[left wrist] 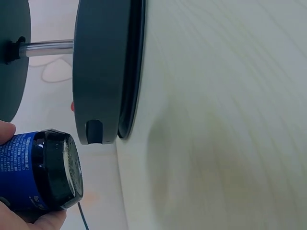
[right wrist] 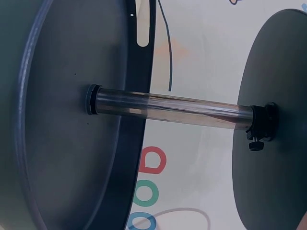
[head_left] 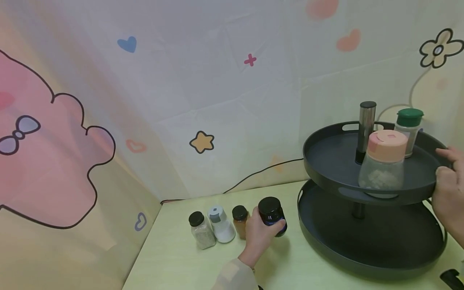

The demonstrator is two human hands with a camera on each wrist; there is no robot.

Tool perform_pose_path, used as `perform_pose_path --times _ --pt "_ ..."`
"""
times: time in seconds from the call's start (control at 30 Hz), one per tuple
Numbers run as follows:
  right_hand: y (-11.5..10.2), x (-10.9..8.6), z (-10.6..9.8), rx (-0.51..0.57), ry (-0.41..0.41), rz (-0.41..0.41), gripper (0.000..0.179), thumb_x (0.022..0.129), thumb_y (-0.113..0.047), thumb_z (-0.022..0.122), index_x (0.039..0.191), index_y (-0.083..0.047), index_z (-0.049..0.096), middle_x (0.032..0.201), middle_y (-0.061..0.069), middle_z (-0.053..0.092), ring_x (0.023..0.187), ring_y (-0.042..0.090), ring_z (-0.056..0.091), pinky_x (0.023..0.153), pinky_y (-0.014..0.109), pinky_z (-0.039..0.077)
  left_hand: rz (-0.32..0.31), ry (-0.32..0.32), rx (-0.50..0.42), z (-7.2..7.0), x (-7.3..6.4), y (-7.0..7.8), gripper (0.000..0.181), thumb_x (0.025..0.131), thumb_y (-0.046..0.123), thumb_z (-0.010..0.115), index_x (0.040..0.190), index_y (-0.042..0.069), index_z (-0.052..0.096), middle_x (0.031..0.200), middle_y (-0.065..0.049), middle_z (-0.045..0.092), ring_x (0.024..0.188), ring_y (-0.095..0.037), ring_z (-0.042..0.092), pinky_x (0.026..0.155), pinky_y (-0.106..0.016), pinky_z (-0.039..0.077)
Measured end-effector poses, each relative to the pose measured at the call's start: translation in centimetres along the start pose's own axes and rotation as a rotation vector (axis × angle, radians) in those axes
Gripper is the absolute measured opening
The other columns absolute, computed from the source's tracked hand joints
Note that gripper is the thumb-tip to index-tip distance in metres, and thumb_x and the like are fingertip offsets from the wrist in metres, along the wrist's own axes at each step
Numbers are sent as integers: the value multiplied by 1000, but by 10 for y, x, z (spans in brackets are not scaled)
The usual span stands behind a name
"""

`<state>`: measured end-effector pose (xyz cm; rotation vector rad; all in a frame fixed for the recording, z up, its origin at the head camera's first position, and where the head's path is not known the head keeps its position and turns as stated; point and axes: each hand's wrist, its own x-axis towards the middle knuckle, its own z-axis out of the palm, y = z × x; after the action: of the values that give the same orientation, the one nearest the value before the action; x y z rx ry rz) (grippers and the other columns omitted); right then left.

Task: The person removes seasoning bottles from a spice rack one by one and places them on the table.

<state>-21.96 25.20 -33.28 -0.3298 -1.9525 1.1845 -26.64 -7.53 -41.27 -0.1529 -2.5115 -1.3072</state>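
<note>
My left hand (head_left: 259,235) grips a dark jar (head_left: 270,207) with a black lid, holding it off the table left of the two-tier rack. Its blue label (left wrist: 19,155) and base show in the left wrist view, the base apart from the table. My right hand (head_left: 451,189) holds the right rim of the rack's upper tray (head_left: 326,169); some fingers are hidden. On that tray stand a pink-lidded jar (head_left: 382,173), a green-capped bottle (head_left: 407,135) and a metal post (head_left: 367,129). The lower tray (head_left: 377,245) lies beneath.
Left of my left hand stand a black-lidded shaker (head_left: 203,233), a white-filled bottle with a grey cap (head_left: 222,229) and a brownish spice jar (head_left: 240,223), partly covered by the hand. A printed cloth (head_left: 232,104) hangs behind the table (head_left: 163,262). A black object (head_left: 451,278) shows lower right.
</note>
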Motion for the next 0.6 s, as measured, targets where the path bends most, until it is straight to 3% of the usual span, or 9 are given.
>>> perform_pose_path --times 0.17,0.6 --pt "-1 0 -1 -14 -5 1 50 87 -10 16 134 -1 31 147 5 16 137 17 8 111 34 3 0 3 27 2 1 -5 58 60 31 76 107 5 53 96 -7 63 89 -21 59 75 -34 46" --pt "-5 -2 -1 -1 -7 11 50 86 -10 17 134 1 30 148 5 14 137 17 6 111 34 1 -67 -15 63 3 3 -14 55 57 29 75 102 6 54 92 -5 63 86 -19 59 71 -33 47"
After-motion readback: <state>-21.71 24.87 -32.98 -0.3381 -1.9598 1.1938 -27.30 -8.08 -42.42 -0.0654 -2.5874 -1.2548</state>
